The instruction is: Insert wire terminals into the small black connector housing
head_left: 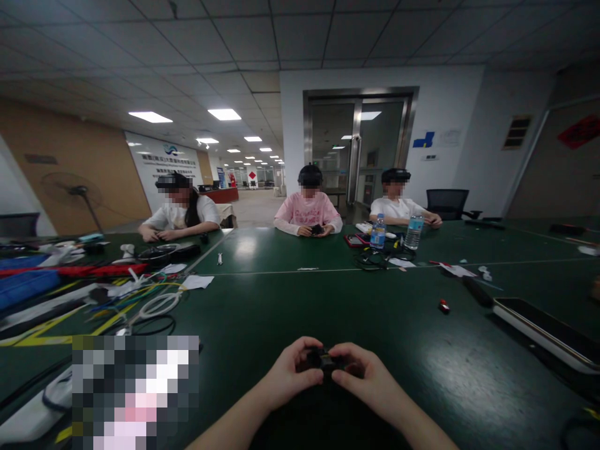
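Black and small, the object [324,359] sits between the left hand [296,370] and right hand [364,373], thumbs and fingers pinching both ends, probably to keep it steady just above the near part of the green surface [244,319]

At 12, grey tiled ceiling [300,37]; lit panels [225,114] at 11. White wall [450,106], 12 to 2, with glass doors [332,140] at 1. Tan wall [94,175] and fan [79,190] near 9. Pale floor [250,209], 10. Black chair [447,203], 3. Green table [244,319], 6.
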A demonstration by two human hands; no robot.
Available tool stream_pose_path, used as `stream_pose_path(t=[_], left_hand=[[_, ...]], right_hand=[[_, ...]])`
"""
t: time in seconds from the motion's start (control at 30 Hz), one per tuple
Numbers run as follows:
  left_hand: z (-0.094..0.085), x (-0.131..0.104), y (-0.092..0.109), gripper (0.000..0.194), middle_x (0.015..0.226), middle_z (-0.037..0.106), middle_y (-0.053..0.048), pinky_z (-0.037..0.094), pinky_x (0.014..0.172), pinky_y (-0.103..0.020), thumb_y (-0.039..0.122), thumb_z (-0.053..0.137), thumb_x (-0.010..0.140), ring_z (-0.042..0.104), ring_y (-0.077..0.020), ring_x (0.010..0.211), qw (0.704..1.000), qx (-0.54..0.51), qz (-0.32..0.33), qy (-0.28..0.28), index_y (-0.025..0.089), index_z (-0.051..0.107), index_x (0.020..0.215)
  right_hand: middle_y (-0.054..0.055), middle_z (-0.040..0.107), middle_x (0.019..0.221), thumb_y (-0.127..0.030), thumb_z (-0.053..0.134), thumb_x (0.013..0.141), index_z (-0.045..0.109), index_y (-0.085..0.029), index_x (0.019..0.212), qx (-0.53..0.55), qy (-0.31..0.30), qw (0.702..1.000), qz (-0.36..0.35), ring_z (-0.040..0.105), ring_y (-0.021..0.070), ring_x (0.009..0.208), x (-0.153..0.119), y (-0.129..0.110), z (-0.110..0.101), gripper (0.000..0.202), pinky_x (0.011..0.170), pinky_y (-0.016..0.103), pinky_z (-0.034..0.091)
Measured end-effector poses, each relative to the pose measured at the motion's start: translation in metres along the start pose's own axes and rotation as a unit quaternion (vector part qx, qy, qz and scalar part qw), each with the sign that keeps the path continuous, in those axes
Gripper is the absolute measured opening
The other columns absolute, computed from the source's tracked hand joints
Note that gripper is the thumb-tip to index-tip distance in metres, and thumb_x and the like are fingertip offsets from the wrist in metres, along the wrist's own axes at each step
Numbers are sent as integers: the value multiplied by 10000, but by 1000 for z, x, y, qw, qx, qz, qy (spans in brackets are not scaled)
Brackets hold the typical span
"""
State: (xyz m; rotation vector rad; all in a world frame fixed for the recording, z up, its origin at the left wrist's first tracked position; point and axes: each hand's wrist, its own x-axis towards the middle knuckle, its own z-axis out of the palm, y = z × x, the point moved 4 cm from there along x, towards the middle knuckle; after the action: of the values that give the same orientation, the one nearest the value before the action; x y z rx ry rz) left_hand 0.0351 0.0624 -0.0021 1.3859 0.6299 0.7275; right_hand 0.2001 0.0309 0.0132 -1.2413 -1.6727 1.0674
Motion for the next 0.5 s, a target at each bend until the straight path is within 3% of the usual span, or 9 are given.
stream_pose_path(t=[0.23,0.4,0.5], left_hand=[[-1,0,0,482,996,611,-57,446,749,-319,319,748,690,601,-170,825,1000,-10,18,-11,196,508,1090],[-1,4,-3,441,881,605,-34,441,683,-304,477,662,741,603,-148,705,999,-27,26,7,169,532,1029],[0,6,-5,435,844,594,-22,433,649,-288,479,679,720,587,-140,670,999,-28,20,19,168,537,989]], right_hand=[[33,662,991,-231,645,738,658,-250,1004,-11,-3,1000,-2,604,228,884,-1,1,2,267,789,361,474],[33,669,968,-255,644,744,647,-250,1037,6,0,1000,-3,615,225,861,0,2,3,293,781,356,478],[39,663,965,-273,638,753,657,-238,1015,14,-1,1000,-13,618,220,864,-1,0,4,265,774,343,484]])
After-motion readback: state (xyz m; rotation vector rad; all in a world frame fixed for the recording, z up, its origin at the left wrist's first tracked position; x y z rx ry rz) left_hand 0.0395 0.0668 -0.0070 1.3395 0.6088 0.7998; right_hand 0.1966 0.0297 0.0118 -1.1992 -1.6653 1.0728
